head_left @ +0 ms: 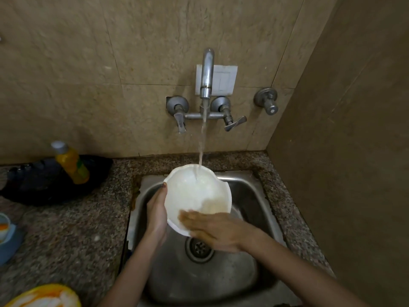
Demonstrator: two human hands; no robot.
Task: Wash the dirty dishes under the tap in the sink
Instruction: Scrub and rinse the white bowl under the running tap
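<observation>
The fingers [190, 218] of the right hand [218, 232] are blurred; yellow plate [44, 295] cropped.

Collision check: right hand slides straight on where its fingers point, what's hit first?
Probably the left hand, which grips the white dish; the right hand lies flat on that dish, fingers aimed there.

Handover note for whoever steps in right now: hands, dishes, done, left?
Left hand grips the white dish by its left rim, tilted over the sink.
Right hand, fingers flat, rubs its inner face near the lower edge.
Tap runs; the stream lands in the dish's upper part.
Done: this dish is mid-rinse, no residue visible.
Left: finish it, then the yellow-rimmed plate with orange smears on the counter, lower left.
</observation>
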